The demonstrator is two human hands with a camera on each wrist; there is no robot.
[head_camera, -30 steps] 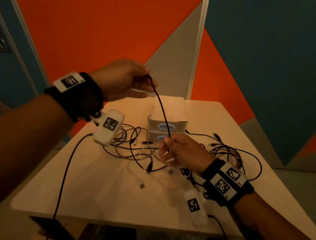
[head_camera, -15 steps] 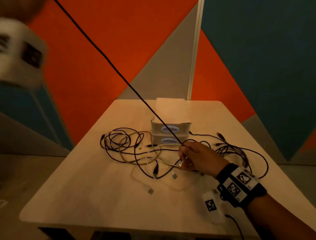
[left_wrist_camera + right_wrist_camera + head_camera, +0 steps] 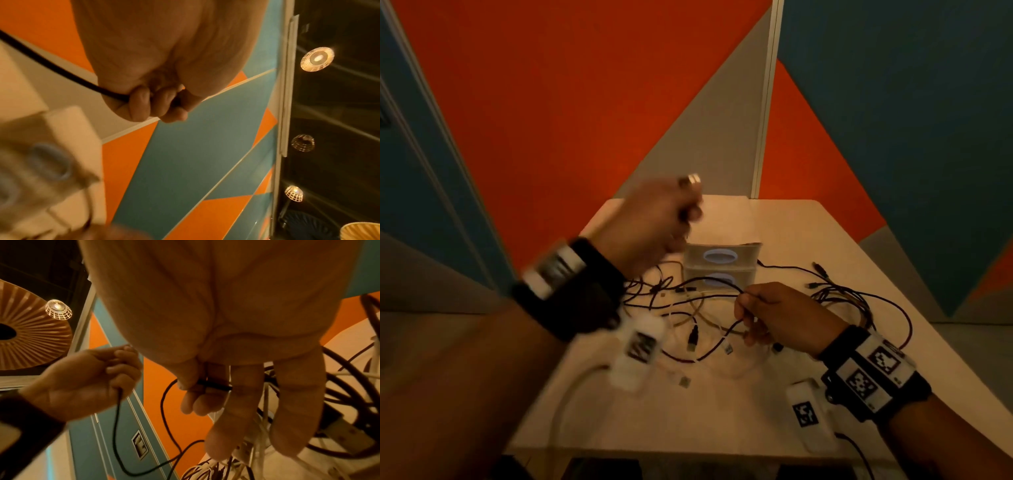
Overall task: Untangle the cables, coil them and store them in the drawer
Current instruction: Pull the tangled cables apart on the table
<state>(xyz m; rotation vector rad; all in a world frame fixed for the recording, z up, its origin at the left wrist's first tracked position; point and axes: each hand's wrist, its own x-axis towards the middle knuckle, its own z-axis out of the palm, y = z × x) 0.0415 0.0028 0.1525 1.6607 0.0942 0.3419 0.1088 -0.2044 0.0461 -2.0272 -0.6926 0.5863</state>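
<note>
My left hand [image 3: 688, 216], blurred, hovers above the table's far left with its fingers curled round a black cable [image 3: 717, 280]; a metal plug [image 3: 693, 180] sticks up from the fist. In the left wrist view the fingers [image 3: 139, 104] wrap that black cable [image 3: 61, 71]. My right hand [image 3: 744, 305] pinches the same cable [image 3: 213, 385] between thumb and forefinger, low over the tangle [image 3: 688, 308] of black and white cables. The cable hangs in a slack loop [image 3: 164, 418] between both hands. A small two-drawer unit [image 3: 722, 255] stands behind, both drawers shut.
A second bunch of dark cables [image 3: 852, 301] lies to the right of my right hand. Loose plugs [image 3: 685, 382] lie near the front of the pale wooden table [image 3: 825, 233]. Orange, grey and teal wall panels stand behind it.
My left hand has come down from high at the upper left to just above the drawer unit. The cable, taut before, now hangs slack. My right hand has kept its pinch in place.
</note>
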